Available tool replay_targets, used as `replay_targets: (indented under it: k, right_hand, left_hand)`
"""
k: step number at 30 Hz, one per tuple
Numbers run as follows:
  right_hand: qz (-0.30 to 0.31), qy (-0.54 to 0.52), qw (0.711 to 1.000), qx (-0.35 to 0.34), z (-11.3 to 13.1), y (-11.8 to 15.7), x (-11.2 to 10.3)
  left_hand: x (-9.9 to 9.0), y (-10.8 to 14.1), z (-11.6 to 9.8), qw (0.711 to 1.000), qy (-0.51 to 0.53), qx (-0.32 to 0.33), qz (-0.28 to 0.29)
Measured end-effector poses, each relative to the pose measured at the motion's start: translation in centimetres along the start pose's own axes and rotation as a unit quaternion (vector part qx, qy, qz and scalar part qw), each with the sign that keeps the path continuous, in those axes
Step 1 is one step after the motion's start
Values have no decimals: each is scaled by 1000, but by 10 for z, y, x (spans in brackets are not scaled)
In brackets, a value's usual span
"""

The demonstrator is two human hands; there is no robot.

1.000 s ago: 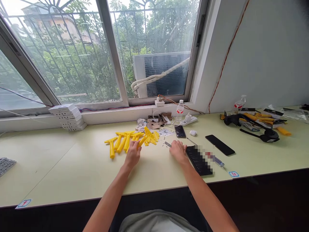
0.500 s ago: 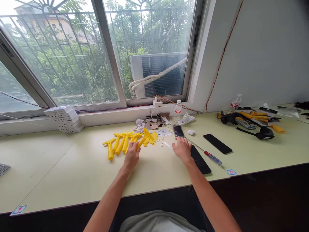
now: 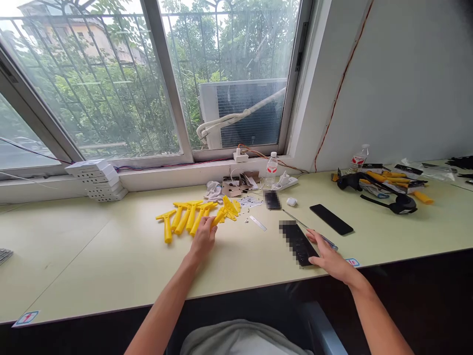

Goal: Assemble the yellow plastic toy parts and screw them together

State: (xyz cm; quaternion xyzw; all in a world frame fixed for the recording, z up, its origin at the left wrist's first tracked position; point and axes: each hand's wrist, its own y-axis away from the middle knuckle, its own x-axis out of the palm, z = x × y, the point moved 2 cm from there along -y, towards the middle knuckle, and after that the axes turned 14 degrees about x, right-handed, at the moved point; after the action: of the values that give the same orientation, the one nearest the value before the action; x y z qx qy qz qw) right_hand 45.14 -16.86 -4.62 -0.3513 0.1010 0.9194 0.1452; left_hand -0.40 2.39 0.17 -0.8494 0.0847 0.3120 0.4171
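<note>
My left hand (image 3: 205, 239) is closed around the handle of a yellow plastic scraper (image 3: 220, 215). Its wide head points away from me, over flat yellow plates (image 3: 232, 211). Left of that hand, several more yellow scrapers (image 3: 183, 217) lie in a row. My right hand (image 3: 330, 256) is at the screwdriver (image 3: 327, 240), fingers stretched across its handle and thumb apart, by the edge of a dark slab (image 3: 301, 244), partly pixelated. A thin silver blade-like strip (image 3: 257, 223) lies between the hands, near small loose screws (image 3: 247, 220).
Behind are a small dark pixelated device (image 3: 272, 199), a white earphone case (image 3: 291, 202), a water bottle (image 3: 272, 167) and a power strip (image 3: 286, 183). Rightward lie a black flat slab (image 3: 331, 219) and a heap of black and yellow items (image 3: 391, 185). White boxes (image 3: 98, 180) stand back left.
My right hand has moved right and toward me, from beside the silver strip to the screwdriver. The strip stays on the table. My left hand keeps the scraper, its head now slightly lower.
</note>
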Motion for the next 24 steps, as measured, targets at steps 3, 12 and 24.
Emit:
replay_targets:
  k: [3,12,24]
  right_hand:
    - [-59,0,997,42,5,-12,5]
    - [-203,195,958,61,93,-29,30]
    - [-10,294,946,134,219,-105,103]
  left_hand:
    - [0,0,-1,1000,4,-8,11]
    - [-3,-2,-5,1000,16,-25,-6]
    - [7,-19,-36,883,424,-189,69]
